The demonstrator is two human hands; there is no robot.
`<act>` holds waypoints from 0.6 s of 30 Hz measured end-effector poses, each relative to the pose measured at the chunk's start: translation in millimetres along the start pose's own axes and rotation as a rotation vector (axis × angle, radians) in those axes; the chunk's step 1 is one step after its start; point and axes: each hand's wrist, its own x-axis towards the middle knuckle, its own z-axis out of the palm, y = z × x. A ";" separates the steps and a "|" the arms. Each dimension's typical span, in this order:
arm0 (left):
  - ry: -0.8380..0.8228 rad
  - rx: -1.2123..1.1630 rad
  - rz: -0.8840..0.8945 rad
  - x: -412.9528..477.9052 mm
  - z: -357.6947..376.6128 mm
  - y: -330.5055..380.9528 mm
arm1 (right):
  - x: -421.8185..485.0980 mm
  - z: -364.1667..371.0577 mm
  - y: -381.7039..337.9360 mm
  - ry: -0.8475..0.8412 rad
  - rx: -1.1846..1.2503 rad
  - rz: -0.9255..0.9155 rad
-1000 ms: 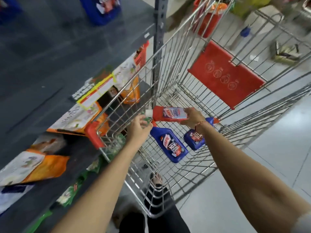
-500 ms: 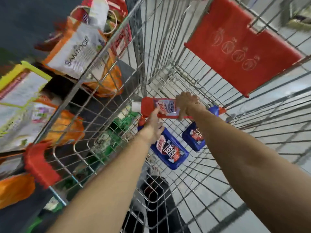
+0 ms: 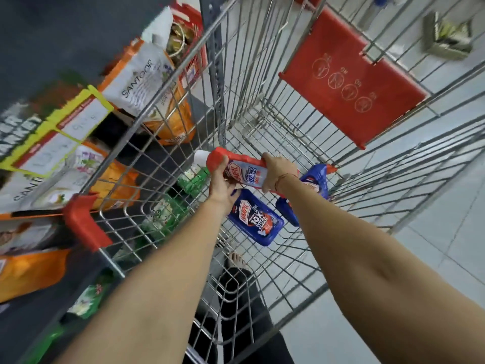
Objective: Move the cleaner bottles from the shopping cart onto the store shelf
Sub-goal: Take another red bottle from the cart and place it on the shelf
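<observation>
A red cleaner bottle with a white cap lies sideways in the air inside the wire shopping cart. My left hand grips its neck end and my right hand grips its base end. Two blue cleaner bottles lie on the cart floor below: one under my hands, the other partly hidden behind my right wrist. The dark store shelf runs along the left of the cart.
Orange and white soap pouches and green packs fill the lower shelves on the left. A red child-seat flap hangs at the cart's far end. Red corner guard on the near rim. Pale tiled floor to the right.
My left hand reached in and closed on the neck end of the red bottle, which my right hand held before. The view shifted down and closer to the cart.
</observation>
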 end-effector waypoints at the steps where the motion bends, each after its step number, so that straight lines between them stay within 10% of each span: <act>1: -0.006 0.015 0.006 -8.7 0.0 1.8 | -9.2 -2.7 -1.4 0.023 0.009 0.006; 18: -0.145 0.311 0.635 -214.5 -40.5 93.3 | -209.3 -58.2 -108.0 0.207 0.936 -0.240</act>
